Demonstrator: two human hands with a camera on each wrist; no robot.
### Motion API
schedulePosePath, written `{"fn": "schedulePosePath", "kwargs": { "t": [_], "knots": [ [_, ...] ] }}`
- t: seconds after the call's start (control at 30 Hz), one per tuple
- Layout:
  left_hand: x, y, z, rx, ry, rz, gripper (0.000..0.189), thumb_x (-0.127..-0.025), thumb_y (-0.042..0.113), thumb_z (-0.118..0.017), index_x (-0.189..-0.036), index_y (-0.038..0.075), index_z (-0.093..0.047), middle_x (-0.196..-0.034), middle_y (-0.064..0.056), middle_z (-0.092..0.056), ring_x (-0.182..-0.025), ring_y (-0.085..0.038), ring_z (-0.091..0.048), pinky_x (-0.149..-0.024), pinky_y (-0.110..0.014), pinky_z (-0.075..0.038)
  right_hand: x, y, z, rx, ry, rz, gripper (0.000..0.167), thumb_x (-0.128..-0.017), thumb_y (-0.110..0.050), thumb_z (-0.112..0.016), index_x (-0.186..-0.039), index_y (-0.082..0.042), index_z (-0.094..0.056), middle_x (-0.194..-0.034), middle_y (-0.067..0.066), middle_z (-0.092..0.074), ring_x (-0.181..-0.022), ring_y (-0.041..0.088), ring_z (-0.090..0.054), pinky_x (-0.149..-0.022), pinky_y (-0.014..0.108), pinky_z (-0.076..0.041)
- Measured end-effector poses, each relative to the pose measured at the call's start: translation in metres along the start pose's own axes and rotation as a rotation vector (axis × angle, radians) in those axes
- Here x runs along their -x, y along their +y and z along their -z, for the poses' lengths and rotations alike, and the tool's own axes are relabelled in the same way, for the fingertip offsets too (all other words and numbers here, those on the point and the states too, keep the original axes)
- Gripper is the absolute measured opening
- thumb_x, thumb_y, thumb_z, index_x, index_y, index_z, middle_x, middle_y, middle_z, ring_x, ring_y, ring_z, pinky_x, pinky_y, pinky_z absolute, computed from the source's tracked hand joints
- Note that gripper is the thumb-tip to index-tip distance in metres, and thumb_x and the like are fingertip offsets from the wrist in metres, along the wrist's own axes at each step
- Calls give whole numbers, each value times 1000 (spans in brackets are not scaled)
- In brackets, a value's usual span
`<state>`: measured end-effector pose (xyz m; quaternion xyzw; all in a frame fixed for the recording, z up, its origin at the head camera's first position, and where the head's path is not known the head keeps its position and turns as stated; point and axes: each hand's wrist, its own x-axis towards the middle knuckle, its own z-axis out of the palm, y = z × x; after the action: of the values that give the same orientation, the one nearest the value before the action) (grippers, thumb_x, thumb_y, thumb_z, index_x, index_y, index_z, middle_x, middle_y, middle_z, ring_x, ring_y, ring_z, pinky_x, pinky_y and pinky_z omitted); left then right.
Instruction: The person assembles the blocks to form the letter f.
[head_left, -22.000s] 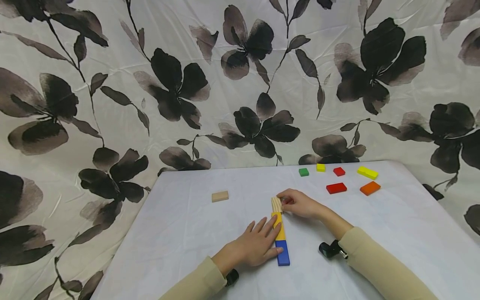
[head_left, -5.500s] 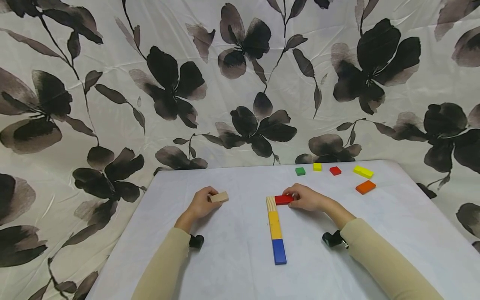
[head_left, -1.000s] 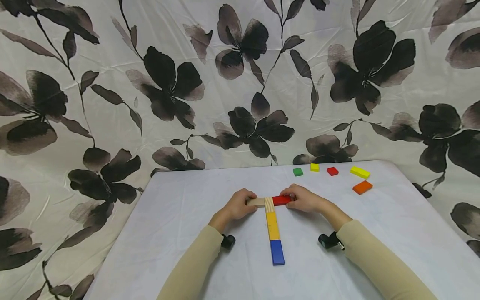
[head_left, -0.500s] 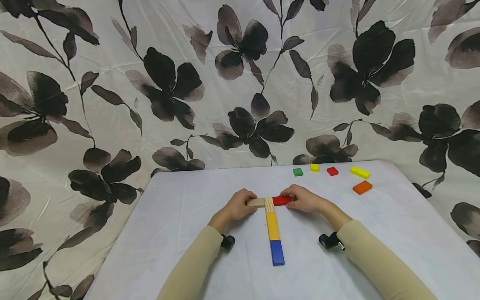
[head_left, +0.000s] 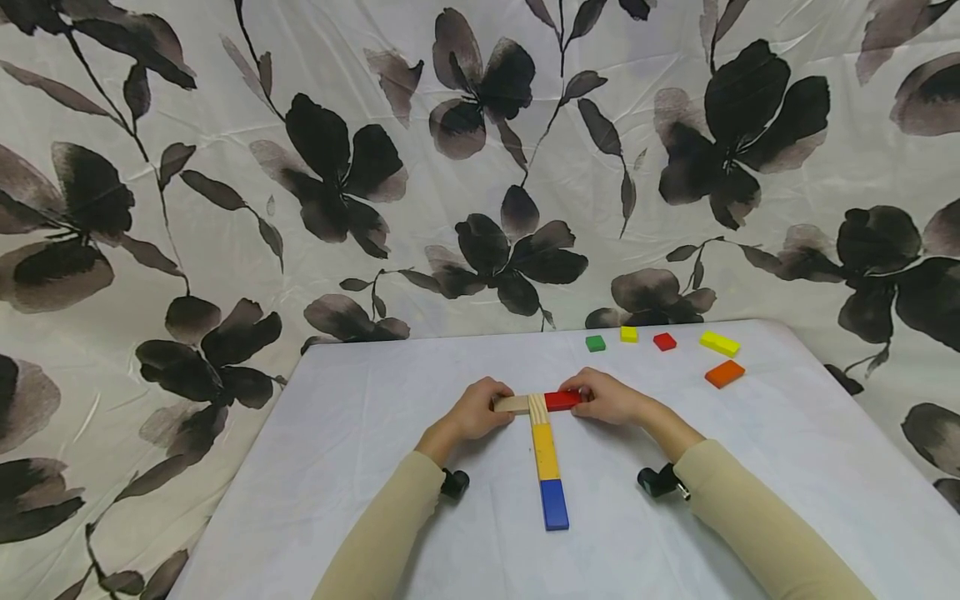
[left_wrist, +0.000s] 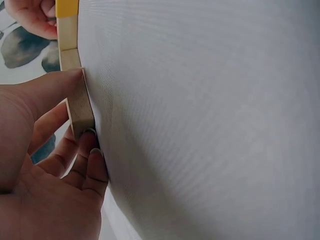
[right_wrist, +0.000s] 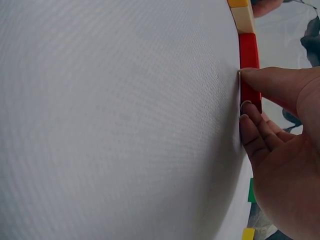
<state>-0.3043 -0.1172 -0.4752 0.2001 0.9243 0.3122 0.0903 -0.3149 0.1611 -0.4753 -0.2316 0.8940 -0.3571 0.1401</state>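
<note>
A column of flat blocks lies on the table: a blue block nearest, a yellow block beyond it, a striped pale wood block at the far end. My left hand grips a plain wooden block between thumb and fingers, its end against the striped block's left side. On the opposite side my right hand pinches a red block, which touches the striped block's right side. The left wrist view shows the thumb along the wooden block; in the right wrist view the thumb lies on the red block.
Toward the back right of the white-covered table lie a green block, a small yellow block, a small red block, a long yellow block and an orange block. A floral cloth hangs behind.
Since several seconds ago, my left hand has carried the wooden block rightward against the striped block. Earlier, my right hand brought the red block to its other side. Over the last second both hands stay still.
</note>
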Motion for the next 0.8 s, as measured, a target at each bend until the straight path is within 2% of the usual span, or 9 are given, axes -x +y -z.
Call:
{"fn": "schedulePosePath", "kwargs": {
  "t": [0.4, 0.63, 0.8],
  "knots": [
    [4, -4, 1, 4, -4, -37, 35, -94, 11, -74, -127, 1, -66, -107, -8, -58, -88, -19, -50, -78, -30, -43, 1, -2, 1, 29, -5, 4, 40, -94, -9, -73, -133, -9, -65, -104, 7, -56, -95, 22, -51, -85, 33, -48],
    [8, -4, 2, -17, -3, -16, 44, -94, 12, -75, -134, 2, -61, -116, -10, -57, -94, -18, -51, -86, -33, -46, 2, -1, 3, 45, -19, 0, 47, -92, -10, -76, -136, -6, -61, -105, 8, -57, -92, 20, -52, -85, 32, -51],
    [12, -6, 4, -40, 10, -14, 47, -94, 14, -75, -137, 5, -59, -123, -11, -56, -100, -20, -54, -91, -36, -48, 4, 0, 6, 46, -40, 7, 52, -91, -11, -77, -139, -3, -57, -113, 10, -59, -90, 19, -54, -85, 31, -53]
  ]
}}
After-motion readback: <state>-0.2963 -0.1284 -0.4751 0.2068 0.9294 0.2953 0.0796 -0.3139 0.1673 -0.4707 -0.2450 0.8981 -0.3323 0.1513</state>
